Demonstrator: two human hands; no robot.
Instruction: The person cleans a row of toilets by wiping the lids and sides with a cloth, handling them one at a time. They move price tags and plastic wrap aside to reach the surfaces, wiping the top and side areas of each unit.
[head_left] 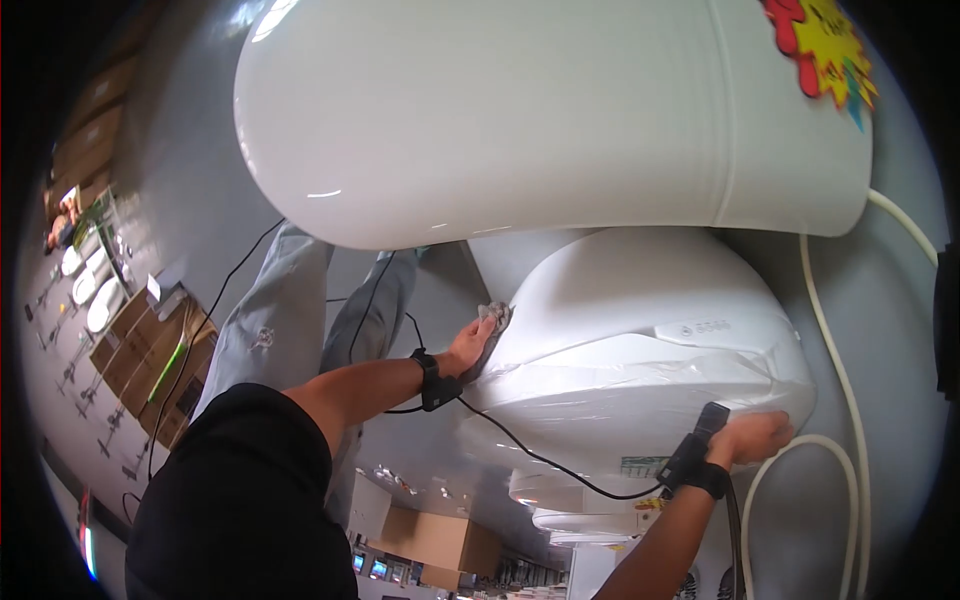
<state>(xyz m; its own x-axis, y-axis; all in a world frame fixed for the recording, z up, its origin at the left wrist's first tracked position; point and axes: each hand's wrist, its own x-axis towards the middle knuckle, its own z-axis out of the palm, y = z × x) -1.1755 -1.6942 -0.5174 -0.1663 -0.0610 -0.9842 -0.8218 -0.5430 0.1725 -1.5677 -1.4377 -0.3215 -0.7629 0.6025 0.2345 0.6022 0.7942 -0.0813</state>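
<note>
A grey-brown rag (494,342) is bunched in my left hand (470,345), which presses it against the rounded edge of a white toilet (640,300). Thin clear plastic film (620,385) wrinkles over part of that toilet, and a small printed panel (705,328) shows on its side. My right hand (752,437) lies against the toilet's lower side near the right end, with its fingers partly hidden. Both wrists wear black straps with small devices, joined by a black cable (560,478).
A second white toilet (500,120) with a yellow and red sticker (825,50) fills the top. A pale hose (835,350) loops at the right. Legs in light jeans (265,320) stand at left. Cardboard boxes (140,345) and more toilets (100,300) are farther off.
</note>
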